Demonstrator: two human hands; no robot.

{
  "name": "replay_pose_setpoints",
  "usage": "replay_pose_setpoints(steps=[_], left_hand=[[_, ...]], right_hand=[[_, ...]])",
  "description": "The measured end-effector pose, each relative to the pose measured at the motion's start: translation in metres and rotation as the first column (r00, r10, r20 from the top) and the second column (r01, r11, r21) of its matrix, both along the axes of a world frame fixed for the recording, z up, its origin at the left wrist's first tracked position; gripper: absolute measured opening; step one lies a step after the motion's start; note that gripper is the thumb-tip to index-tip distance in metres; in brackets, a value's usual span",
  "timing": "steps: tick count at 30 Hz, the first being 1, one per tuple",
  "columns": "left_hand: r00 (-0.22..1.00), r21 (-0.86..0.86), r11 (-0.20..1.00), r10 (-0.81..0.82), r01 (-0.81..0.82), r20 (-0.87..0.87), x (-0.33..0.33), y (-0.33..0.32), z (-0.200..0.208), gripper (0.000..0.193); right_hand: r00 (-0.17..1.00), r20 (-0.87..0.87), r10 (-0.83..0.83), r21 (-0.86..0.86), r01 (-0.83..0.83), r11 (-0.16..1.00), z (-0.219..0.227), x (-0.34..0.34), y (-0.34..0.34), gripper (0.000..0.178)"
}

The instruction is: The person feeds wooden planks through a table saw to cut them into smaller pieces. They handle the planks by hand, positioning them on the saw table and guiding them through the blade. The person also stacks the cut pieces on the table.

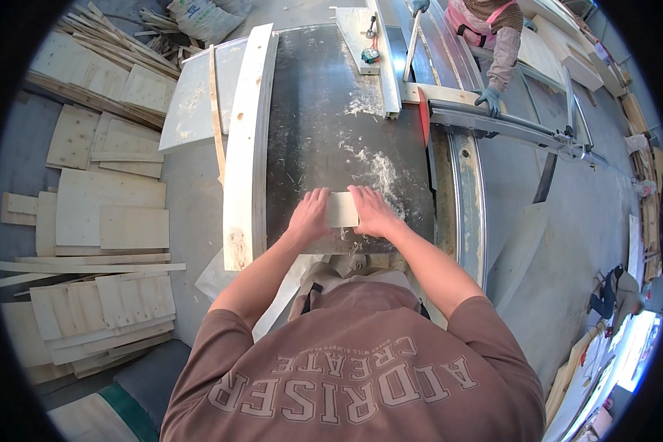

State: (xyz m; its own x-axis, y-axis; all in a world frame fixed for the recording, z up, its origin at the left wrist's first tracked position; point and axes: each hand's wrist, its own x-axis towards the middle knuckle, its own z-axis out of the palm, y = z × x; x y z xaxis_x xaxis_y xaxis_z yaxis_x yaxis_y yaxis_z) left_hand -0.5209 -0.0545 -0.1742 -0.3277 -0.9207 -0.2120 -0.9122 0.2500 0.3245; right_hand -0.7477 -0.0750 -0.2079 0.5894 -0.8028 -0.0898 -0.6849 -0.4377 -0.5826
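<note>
My left hand (pixel 312 213) and my right hand (pixel 374 211) grip opposite ends of a short pale wooden board (pixel 342 211). It is at the near edge of a dark saw table (pixel 302 132); whether it rests on the surface or is just above it, I cannot tell. The fingers of both hands curl over the board's ends, with the thumbs partly hidden. Beside my left hand lies a stack of long pale planks (pixel 247 147). Sawdust (pixel 379 173) is scattered just beyond my right hand.
A red upright piece (pixel 423 118) stands at the saw line. Past it, a co-worker's gloved hand (pixel 488 101) rests at a metal fence (pixel 523 125) beside a wooden piece. A tape measure (pixel 370 56) lies on the far board. Wood panels (pixel 110 214) cover the left floor.
</note>
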Motion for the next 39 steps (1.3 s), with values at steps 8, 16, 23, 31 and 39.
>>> replay_pose_setpoints(steps=[8,16,23,31,39], left_hand=[[0.998,-0.002,0.999,-0.054,0.054,0.038,-0.002,-0.006,0.006,0.106],[0.873,0.121,0.951,0.309,-0.284,-0.377,0.017,0.016,-0.033,0.118],[0.202,0.762,0.62,0.784,-0.19,-0.587,-0.005,0.025,-0.065,0.052],[0.408,0.682,0.663,0.74,-0.308,-0.535,-0.009,0.02,-0.047,0.046],[0.441,0.616,0.654,0.754,-0.439,-0.487,-0.02,0.017,-0.047,0.043]], right_hand=[[0.998,0.045,-0.037,-0.039,0.039,0.998,-0.011,-0.003,0.004,0.117],[0.956,0.221,-0.193,0.353,0.106,0.93,-0.007,-0.013,0.016,0.15],[0.469,0.454,-0.758,0.865,-0.026,0.502,-0.024,0.039,0.047,0.101],[0.625,0.322,-0.711,0.569,0.472,0.673,-0.062,-0.008,-0.009,0.047],[0.83,-0.461,-0.314,-0.377,0.138,0.916,-0.047,-0.078,-0.136,0.059]])
